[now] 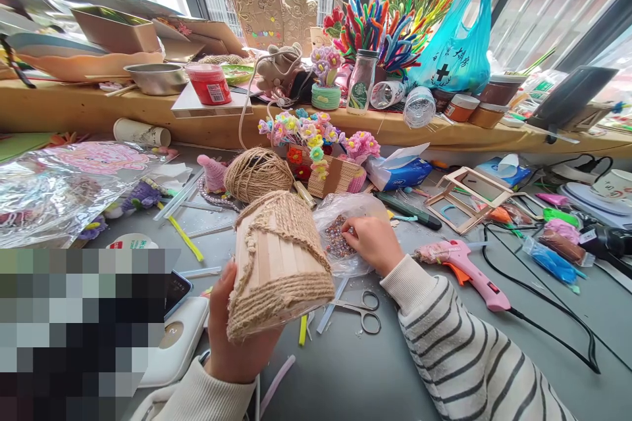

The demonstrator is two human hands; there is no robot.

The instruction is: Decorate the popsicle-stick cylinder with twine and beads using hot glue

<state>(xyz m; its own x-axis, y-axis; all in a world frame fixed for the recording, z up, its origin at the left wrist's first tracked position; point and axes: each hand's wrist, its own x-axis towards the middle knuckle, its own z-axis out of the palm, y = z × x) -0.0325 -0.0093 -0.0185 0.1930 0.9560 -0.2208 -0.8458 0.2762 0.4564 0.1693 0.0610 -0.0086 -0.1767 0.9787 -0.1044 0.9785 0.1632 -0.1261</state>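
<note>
Left hand [241, 348]: clasped a tilted cup of pale wooden slats and tan twine [279, 256]. Right hand [372, 240], apart: bent over small brownish beads [336, 237] in a clear plastic bag [368, 204]; its pinch could not be told. Behind the cup sat a round twine ball [257, 174].

The cup [281, 256] is hiding most fingers of the left hand [239, 345]; whether the right hand [374, 241] is pinching any beads [336, 238] is hard to tell.
</note>
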